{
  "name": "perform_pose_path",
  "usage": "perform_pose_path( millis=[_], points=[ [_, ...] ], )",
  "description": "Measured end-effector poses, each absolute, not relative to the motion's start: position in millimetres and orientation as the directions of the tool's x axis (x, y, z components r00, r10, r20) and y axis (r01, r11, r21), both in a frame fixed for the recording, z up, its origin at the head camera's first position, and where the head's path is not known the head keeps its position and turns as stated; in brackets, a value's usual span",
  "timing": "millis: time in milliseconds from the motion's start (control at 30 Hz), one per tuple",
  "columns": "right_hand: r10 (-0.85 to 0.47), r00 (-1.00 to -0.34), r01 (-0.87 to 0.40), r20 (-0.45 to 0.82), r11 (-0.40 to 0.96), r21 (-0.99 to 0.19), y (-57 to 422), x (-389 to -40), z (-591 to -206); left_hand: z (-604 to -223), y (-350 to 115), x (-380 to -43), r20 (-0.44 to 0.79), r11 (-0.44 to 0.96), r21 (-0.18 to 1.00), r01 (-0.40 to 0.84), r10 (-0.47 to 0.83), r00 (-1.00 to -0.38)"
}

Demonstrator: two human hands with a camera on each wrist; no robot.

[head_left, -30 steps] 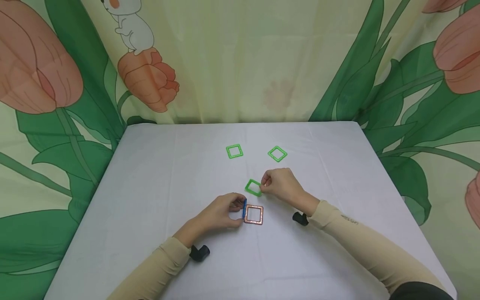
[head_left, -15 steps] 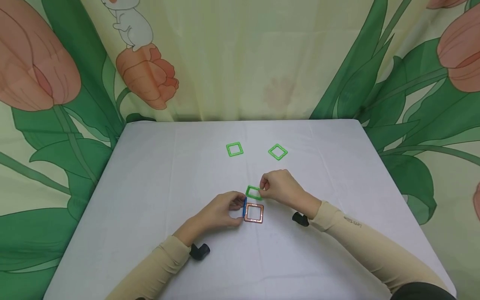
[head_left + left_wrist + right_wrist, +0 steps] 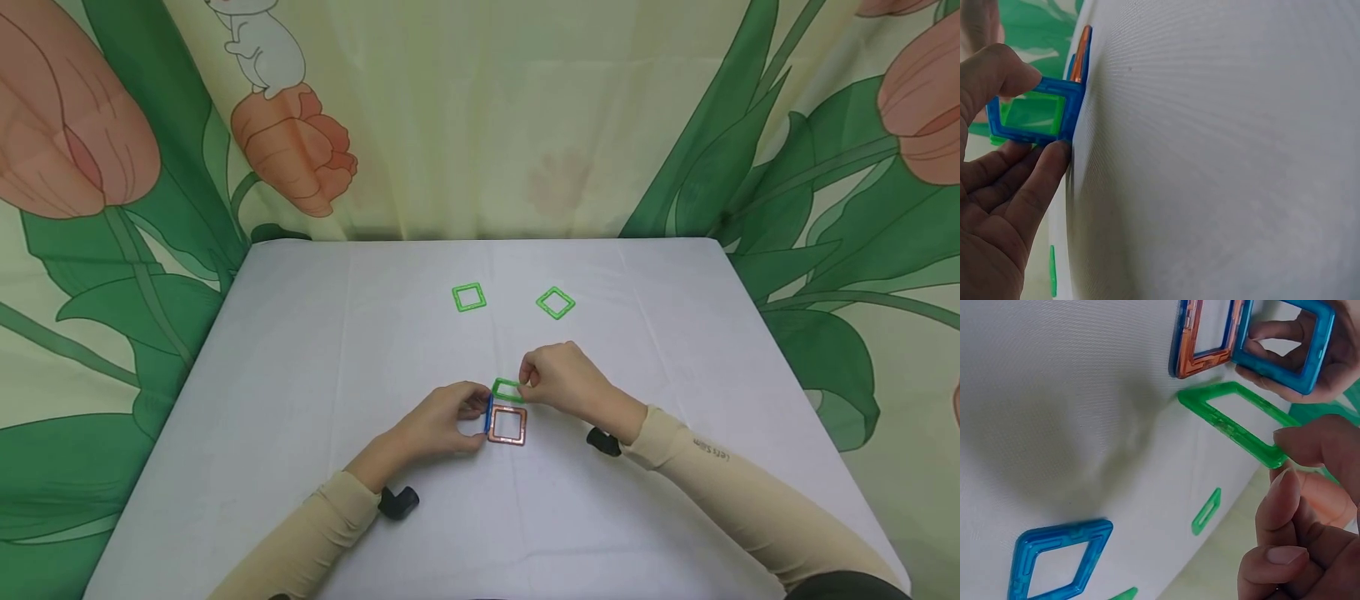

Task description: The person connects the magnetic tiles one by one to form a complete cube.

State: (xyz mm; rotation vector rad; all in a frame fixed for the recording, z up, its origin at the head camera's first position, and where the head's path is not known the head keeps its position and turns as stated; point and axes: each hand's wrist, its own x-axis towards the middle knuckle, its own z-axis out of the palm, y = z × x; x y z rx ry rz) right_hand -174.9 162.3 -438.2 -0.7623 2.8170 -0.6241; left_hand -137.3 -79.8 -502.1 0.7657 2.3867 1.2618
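Observation:
My left hand (image 3: pixel 438 422) holds a blue square frame tile (image 3: pixel 1035 135) upright between thumb and fingers. It meets the left edge of an orange square tile (image 3: pixel 507 426) that lies flat; blue shows under the orange one in the right wrist view. Between thumb and finger, my right hand (image 3: pixel 562 377) pinches a green square tile (image 3: pixel 1229 425) by one end. That green tile is tilted, just beyond the orange tile's far edge and near the upright blue one. Whether its corner touches them I cannot tell.
Two more green square tiles, a left one (image 3: pixel 469 297) and a right one (image 3: pixel 556 303), lie farther back on the white-covered table (image 3: pixel 300 350). Another blue tile (image 3: pixel 1060 559) lies on the cloth in the right wrist view. A printed curtain (image 3: pixel 480 125) hangs behind.
My right hand has brought the green tile a little nearer, toward the far edge of the orange tile, and tipped it more steeply. My left hand keeps its place on the upright blue tile.

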Motion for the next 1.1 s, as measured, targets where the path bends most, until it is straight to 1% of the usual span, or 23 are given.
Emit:
perform_pose_path(
  millis=[300, 667, 900, 1100],
  points=[
    [-0.515, -0.854, -0.441, -0.074, 0.793, -0.420, 159.6, -169.6, -436.1, -503.6, -79.8, -136.1, -0.051, 0.460, 0.842, 0.283, 0.589, -0.807],
    [-0.521, -0.850, -0.430, -0.084, 0.776, -0.461, 161.9, -166.4, -434.3, -504.3, -80.2, -137.6, -0.048, 0.451, 0.848, 0.279, 0.589, -0.807],
    [-0.531, -0.844, -0.441, -0.075, 0.767, -0.466, 163.8, -166.5, -434.6, -505.5, -86.9, -143.6, -0.003, 0.435, 0.831, 0.347, 0.627, -0.779],
    [-0.515, -0.855, -0.433, -0.069, 0.780, -0.452, 166.1, -167.4, -437.0, -506.0, -92.2, -157.6, -0.007, 0.358, 0.882, 0.305, 0.658, -0.753]
  ],
)
